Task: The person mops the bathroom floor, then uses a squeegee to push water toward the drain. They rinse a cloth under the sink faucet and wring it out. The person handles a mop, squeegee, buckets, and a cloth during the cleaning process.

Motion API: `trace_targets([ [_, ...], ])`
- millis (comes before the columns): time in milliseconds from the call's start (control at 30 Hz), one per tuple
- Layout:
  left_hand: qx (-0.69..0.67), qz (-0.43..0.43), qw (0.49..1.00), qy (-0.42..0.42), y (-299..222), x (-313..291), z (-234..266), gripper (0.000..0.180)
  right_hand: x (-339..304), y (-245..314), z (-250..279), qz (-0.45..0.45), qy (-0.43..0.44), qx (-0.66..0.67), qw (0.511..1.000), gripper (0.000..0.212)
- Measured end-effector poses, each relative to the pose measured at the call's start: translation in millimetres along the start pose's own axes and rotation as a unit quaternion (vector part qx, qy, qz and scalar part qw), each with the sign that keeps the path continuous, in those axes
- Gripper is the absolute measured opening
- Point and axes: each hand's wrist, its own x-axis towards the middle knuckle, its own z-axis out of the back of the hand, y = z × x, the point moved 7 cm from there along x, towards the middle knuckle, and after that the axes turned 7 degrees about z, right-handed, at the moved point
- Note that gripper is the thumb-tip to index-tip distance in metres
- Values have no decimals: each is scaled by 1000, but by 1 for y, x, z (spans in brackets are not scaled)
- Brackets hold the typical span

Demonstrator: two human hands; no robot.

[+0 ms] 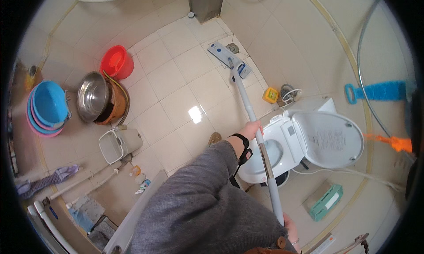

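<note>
A flat mop slants across the view, its grey pole (242, 95) running from the far floor down to me. The wide mop head (221, 54) lies on the tiles beside the floor drain (232, 48). Partway down the pole, my left hand (252, 129) is closed around it, with a dark band on that wrist. Near the pole's lower end, at the lower right, my right hand (290, 229) is wrapped against it; my grey sleeve and the pole hide part of that hand. Just right of the pole stands the toilet (287, 143), lid raised.
Left on the floor are a red bucket (117, 62), a metal basin (93, 96) and a white bin (112, 146). Blue and pink basins (51, 104) hang farther left. A yellow container (270, 95) sits by the right wall. A green box (326, 202) is lower right.
</note>
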Motion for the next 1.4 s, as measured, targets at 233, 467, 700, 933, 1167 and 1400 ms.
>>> trace_targets([
  [233,110,-113,981,-111,-155,55,-13,23,94,104,-46,-58,68,102,991,30],
  [467,138,-137,978,-74,-248,78,9,22,169,156,-95,21,97,49,994,41],
  [700,124,-31,991,-45,-171,8,18,21,100,146,-23,-139,167,-79,973,48],
  [933,24,44,994,-98,-156,-66,44,20,57,137,2,-201,164,-81,962,55],
  [1167,-106,25,981,-161,-193,-101,135,14,110,183,-40,-207,239,-88,944,49],
  [1400,45,-81,941,-327,-291,-93,219,19,186,185,-125,-146,244,-11,959,54],
])
